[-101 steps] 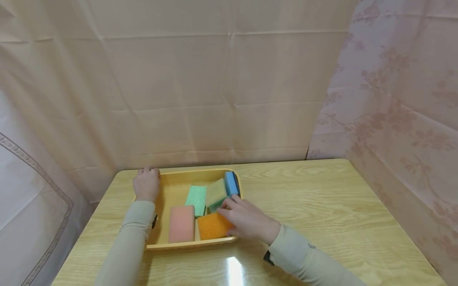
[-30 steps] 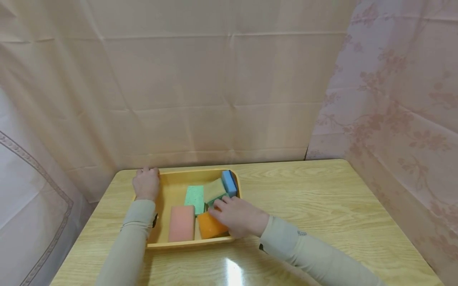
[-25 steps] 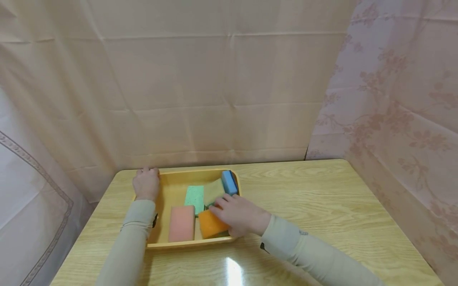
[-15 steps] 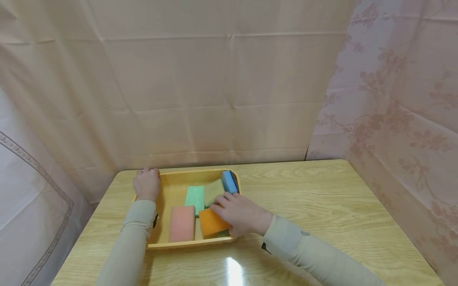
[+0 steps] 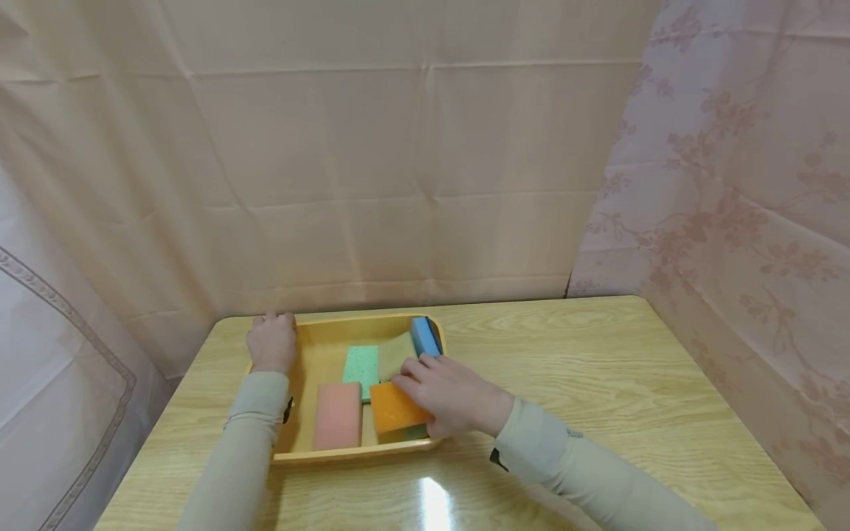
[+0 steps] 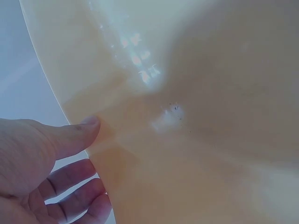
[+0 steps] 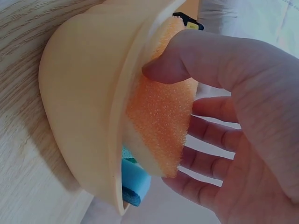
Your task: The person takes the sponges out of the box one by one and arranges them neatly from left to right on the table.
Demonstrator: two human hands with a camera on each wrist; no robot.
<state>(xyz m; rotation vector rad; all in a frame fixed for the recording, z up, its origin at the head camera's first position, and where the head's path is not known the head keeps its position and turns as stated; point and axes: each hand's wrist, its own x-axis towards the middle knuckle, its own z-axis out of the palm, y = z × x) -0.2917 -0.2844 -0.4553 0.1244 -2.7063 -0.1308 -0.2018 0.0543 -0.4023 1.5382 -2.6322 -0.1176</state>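
Orange sponge [image 7: 161, 107], rect., coarse face w/ pale edge

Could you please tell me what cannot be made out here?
Head view: what the green patch is; the orange sponge and right hand hide the rest.
Head view: far left corner of the tray, behind the left hand.
Head view: print on the right sleeve, too small to read.
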